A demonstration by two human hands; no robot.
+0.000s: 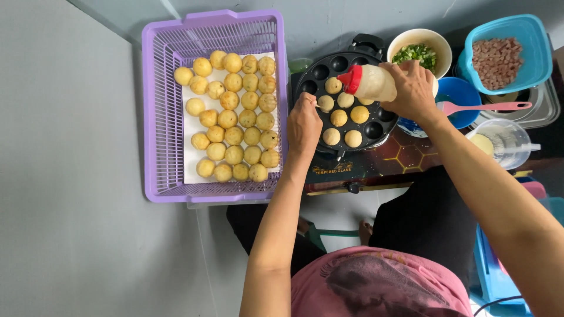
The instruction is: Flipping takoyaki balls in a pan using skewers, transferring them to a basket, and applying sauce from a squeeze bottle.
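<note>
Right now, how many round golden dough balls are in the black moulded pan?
7 golden dough balls show in the black moulded pan: one at the back, then pairs toward the front. The red-capped squeeze bottle in the right hand may hide more.

I am seeing a lilac slatted basket [158, 111] holding golden-yellow balls [232, 114] on white paper [191, 149], beside a black moulded pan [346, 105] with pale yellow balls. I am also watching a cream squeeze bottle [376, 83] with a red cap, a turquoise tub [531, 41] of pinkish-brown cubes, a cream bowl [405, 41] of chopped greens and a pink spatula [484, 107].
</note>
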